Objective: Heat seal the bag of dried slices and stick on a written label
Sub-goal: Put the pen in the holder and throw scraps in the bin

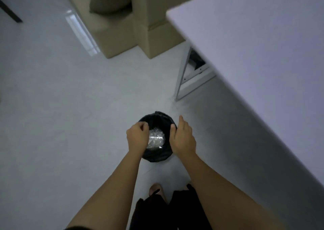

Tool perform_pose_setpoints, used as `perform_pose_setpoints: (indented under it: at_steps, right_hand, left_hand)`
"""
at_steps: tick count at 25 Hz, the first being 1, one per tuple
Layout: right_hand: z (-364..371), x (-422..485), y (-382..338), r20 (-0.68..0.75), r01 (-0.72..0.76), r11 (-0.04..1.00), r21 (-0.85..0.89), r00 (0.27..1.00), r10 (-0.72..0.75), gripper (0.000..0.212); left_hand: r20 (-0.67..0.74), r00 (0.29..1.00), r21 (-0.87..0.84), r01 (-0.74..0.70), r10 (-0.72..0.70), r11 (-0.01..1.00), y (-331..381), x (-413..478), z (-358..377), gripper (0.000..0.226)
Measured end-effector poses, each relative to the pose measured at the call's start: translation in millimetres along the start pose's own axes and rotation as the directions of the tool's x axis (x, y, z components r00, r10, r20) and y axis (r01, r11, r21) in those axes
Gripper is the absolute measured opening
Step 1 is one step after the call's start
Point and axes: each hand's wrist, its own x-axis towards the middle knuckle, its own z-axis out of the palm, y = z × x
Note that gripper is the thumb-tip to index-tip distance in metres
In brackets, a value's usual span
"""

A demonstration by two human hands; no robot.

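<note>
Both hands hang over a small black bin on the floor, w/ the person standing above it. L hand is at the bin's left rim, fingers curled in. Can't tell if it pinches anything or is just closed. R hand is at the right rim, fingers fairly straight, thumb out, holding nothing I can see. It may touch the liner, but that's not sure.

Inside the bin lies crumpled clear plastic. No slices show in it, so it's prob. scrap, not the bag. Bag, sealer and label are all out of view. The table top, as far as it shows, has none of them.

Step, as I judge it: a side errand at the bin, either dropping waste or fishing sth out. Sealing can't be placed as done or not done from here. Next move prob. calls for lifting both hands clear of the rim, straightening up and turning right to the table.

Edges & room:
- Table corner juts out up and to the right of the bin, and its white leg stands beyond the bin. Mind the edge when rising.
- Boxes stand well apart, farther off.
- Wide bare floor to the left.
- A foot is near the bin on the near side, so it's easy to knock the bin when stepping.
</note>
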Motion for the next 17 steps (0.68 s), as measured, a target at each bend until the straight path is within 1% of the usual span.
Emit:
perform_pose_setpoints:
  at_steps: [3,5,6,7,9,11,12,14,17]
  right_hand:
    - [-111,-36,-39,-0.18,-0.018,0.998,0.065,0.983,0.03,0.05]
    - [-170,-52,-43,-0.291,-0.064,0.993,0.097,0.952,0.09,0.049]
    - [-202,-60,-39,-0.345,-0.097,0.989,0.113,0.929,0.13,0.049]
    - [-233,-67,-31,-0.396,-0.135,0.983,0.126,0.901,0.174,0.049]
    - [-288,-82,-5,-0.5,-0.21,0.966,0.152,0.827,0.258,0.048]
    - [-336,-106,32,-0.603,-0.282,0.943,0.176,0.727,0.329,0.048]
    - [-357,-121,52,-0.645,-0.323,0.926,0.194,0.669,0.368,0.048]
    - [-386,-154,90,-0.688,-0.405,0.879,0.252,0.563,0.457,0.049]
    - [-417,-217,158,-0.715,-0.519,0.773,0.364,0.377,0.589,0.05]
  left_hand:
    - [-0.03,0.985,-0.067,-0.172,0.17,0.983,103,-59,-59,0.034]
    - [0.014,0.955,-0.09,-0.294,0.297,0.952,160,-86,-72,0.035]
    - [0.061,0.923,-0.092,-0.375,0.381,0.922,193,-100,-74,0.035]
    - [0.119,0.875,-0.091,-0.462,0.47,0.882,224,-114,-71,0.035]
    - [0.218,0.73,-0.111,-0.64,0.647,0.76,281,-144,-54,0.035]
    - [0.3,0.588,-0.159,-0.746,0.752,0.647,331,-178,-24,0.034]
    - [0.328,0.522,-0.18,-0.783,0.787,0.595,350,-198,-7,0.034]
    - [0.379,0.424,-0.211,-0.826,0.823,0.523,377,-237,22,0.037]
    - [0.465,0.225,-0.301,-0.869,0.856,0.392,403,-308,75,0.037]
